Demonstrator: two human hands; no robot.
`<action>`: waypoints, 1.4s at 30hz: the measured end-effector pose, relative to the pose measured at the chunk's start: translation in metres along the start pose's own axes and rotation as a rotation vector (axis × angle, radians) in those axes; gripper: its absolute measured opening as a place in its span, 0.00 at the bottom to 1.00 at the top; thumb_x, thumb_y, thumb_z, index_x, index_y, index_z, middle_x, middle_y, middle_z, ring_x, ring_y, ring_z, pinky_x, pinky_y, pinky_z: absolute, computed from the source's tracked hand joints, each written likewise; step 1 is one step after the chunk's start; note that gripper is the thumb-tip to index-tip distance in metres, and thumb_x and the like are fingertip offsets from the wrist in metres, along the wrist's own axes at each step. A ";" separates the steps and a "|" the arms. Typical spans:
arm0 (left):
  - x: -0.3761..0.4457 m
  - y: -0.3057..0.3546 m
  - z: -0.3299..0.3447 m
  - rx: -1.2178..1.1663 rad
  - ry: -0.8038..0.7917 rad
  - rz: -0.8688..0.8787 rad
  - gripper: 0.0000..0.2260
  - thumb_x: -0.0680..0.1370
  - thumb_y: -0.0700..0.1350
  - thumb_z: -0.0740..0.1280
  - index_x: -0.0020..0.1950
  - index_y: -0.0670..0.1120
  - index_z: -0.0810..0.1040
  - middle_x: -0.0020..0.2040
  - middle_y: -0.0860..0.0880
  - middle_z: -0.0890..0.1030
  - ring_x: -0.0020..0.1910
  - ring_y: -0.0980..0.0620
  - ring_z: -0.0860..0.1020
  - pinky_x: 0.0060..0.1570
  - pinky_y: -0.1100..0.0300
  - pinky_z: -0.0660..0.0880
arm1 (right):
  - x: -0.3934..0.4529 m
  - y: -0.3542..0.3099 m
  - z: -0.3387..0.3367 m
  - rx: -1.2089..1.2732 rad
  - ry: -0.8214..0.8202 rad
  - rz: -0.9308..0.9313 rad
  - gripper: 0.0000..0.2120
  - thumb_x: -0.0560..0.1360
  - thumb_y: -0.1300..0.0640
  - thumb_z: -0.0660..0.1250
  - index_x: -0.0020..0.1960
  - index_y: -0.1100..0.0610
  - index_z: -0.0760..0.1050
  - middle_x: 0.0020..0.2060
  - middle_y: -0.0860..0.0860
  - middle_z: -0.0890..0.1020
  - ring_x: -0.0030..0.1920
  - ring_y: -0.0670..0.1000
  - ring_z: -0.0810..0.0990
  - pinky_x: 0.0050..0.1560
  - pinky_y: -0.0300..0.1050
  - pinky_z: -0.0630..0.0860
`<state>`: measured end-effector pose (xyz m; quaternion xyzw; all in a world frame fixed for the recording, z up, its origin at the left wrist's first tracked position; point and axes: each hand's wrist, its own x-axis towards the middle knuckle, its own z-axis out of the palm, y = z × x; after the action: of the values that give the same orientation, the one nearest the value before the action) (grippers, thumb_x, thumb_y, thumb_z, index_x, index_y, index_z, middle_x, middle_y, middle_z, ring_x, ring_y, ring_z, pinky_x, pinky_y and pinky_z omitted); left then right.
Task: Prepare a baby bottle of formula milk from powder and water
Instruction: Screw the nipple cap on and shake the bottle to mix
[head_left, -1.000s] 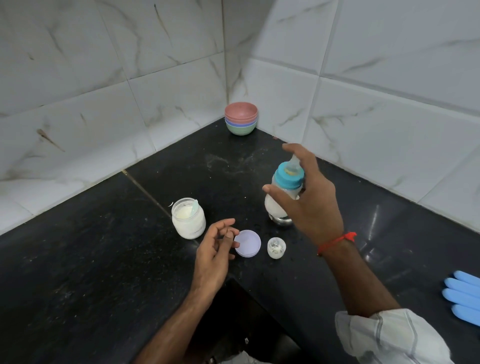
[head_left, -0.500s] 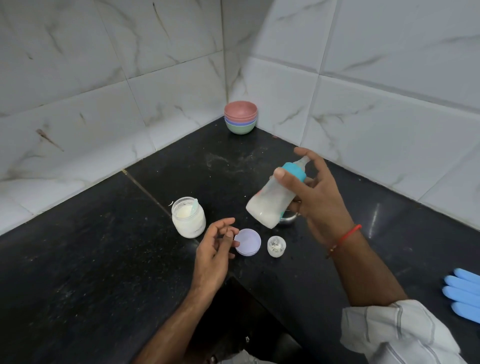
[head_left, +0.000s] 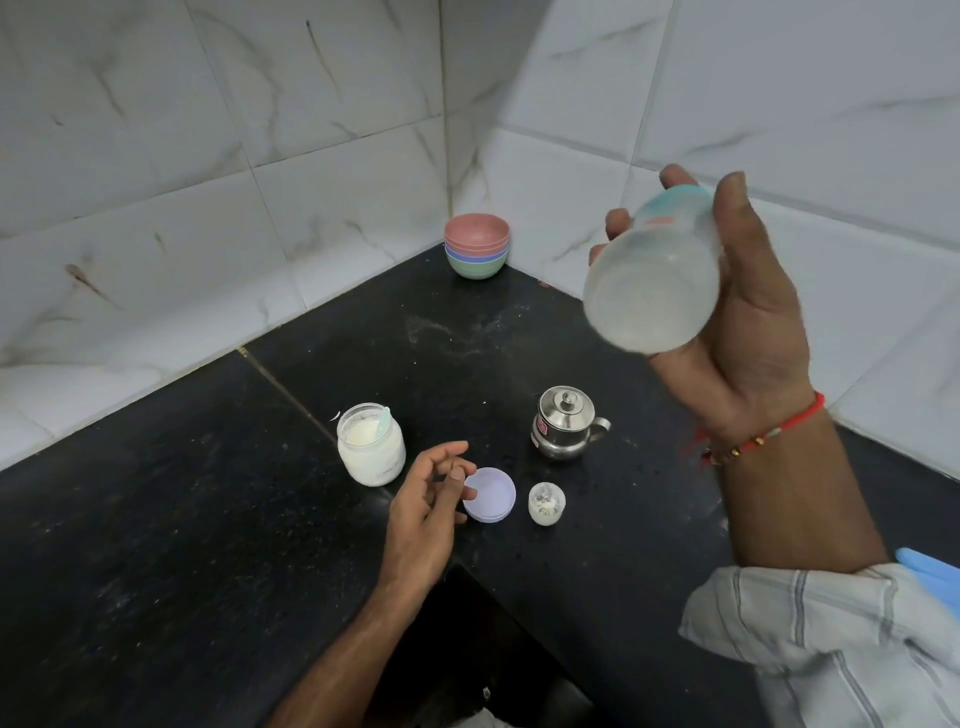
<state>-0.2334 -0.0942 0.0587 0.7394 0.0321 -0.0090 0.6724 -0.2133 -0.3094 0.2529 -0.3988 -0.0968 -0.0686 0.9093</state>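
My right hand (head_left: 748, 322) grips the baby bottle (head_left: 652, 275) high above the counter, tipped so its round base faces the camera; the bottle is motion-blurred, with its teal collar at the far end. My left hand (head_left: 426, 509) hovers low over the counter with loosely curled fingers, holding nothing, its fingertips next to the lilac jar lid (head_left: 491, 493). The open glass jar of white powder (head_left: 370, 442) with a pale scoop in it stands left of that hand. A small steel pot with a lid (head_left: 566, 423) stands on the counter, and the clear bottle cap (head_left: 545, 503) lies in front of it.
Stacked coloured bowls (head_left: 477, 245) sit in the far corner against the tiled walls. The black counter (head_left: 156, 545) has an inner front edge near my left forearm. A blue glove (head_left: 930, 564) lies at the right edge.
My right hand has lifted the bottle up and to the right, tipping it from upright until its base faces the camera, which uncovers the steel pot. My left hand has stayed put.
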 end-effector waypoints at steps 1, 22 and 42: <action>0.000 0.000 0.000 -0.002 0.001 0.000 0.11 0.84 0.41 0.63 0.61 0.55 0.79 0.50 0.56 0.85 0.49 0.50 0.85 0.49 0.47 0.81 | -0.002 0.002 0.000 -0.124 -0.036 -0.036 0.28 0.73 0.49 0.74 0.69 0.53 0.70 0.57 0.62 0.77 0.55 0.58 0.82 0.61 0.58 0.79; 0.001 0.000 0.001 0.033 0.001 -0.031 0.11 0.84 0.42 0.63 0.61 0.56 0.79 0.50 0.60 0.84 0.47 0.55 0.84 0.50 0.44 0.82 | -0.009 0.085 -0.064 -1.079 0.057 -0.062 0.33 0.72 0.53 0.80 0.70 0.42 0.66 0.58 0.55 0.82 0.56 0.55 0.83 0.60 0.55 0.82; 0.005 -0.002 -0.002 0.039 0.012 -0.044 0.12 0.84 0.41 0.62 0.63 0.56 0.79 0.51 0.58 0.84 0.48 0.55 0.85 0.50 0.46 0.82 | -0.027 0.112 -0.061 -1.069 0.162 -0.317 0.34 0.73 0.56 0.78 0.71 0.43 0.64 0.61 0.53 0.80 0.59 0.49 0.83 0.61 0.53 0.82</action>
<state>-0.2290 -0.0919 0.0566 0.7514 0.0521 -0.0199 0.6575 -0.2094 -0.2779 0.1268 -0.7781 -0.0373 -0.2744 0.5637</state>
